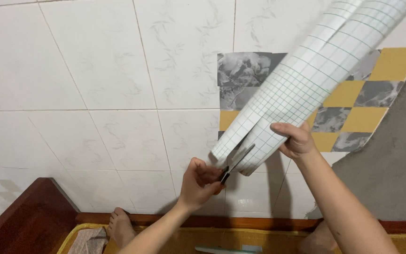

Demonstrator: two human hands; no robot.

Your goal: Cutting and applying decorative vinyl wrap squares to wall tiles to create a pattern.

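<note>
A long roll of white sheet with a green grid (pixel 306 80) slants from the top right down to the middle. My right hand (pixel 294 140) grips its lower part from the right side. My left hand (pixel 202 181) holds black-handled scissors (pixel 236 162) below the roll's end. The scissor blades are apart and bite into the roll's bottom edge. Behind the roll, a patch of grey marble and yellow checkered sticker (pixel 353 106) is stuck on the white tiled wall (pixel 109 84).
A dark wooden frame (pixel 34 216) runs along the bottom left and under the wall. My bare foot (pixel 120 226) rests on a yellow woven mat (pixel 222 237). Bare grey cement wall (pixel 395 160) lies to the right. A folded cloth (pixel 89 242) lies bottom left.
</note>
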